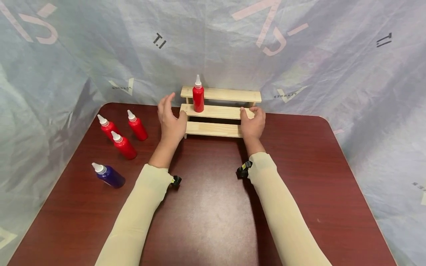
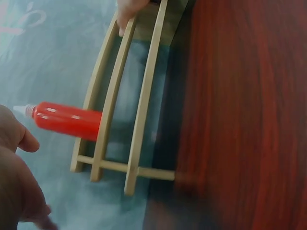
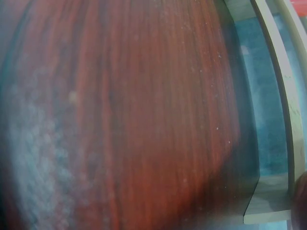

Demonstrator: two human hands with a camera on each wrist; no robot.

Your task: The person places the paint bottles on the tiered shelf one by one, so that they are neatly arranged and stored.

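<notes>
A three-step wooden rack [image 1: 216, 128] stands at the back of the table. On its middle step, toward the left end, a red squeeze bottle [image 1: 198, 99] with a white pointed tip stands upright. My left hand [image 1: 171, 120] is beside the rack's left end, thumb and fingers spread, holding nothing. In the left wrist view a gap shows between the left hand [image 2: 17, 167] and the red bottle [image 2: 67, 120]. My right hand [image 1: 253, 123] grips the rack's right end, thumb over the middle step. The right wrist view shows mostly tabletop, with the rack [image 3: 283, 86] at its right edge.
Left of my left arm stand more red squeeze bottles [image 1: 125, 147] and a blue squeeze bottle [image 1: 111, 177], all with white tips. A printed grey cloth [image 1: 213, 44] hangs close behind the rack. The dark red wooden table [image 1: 213, 207] has rounded back corners.
</notes>
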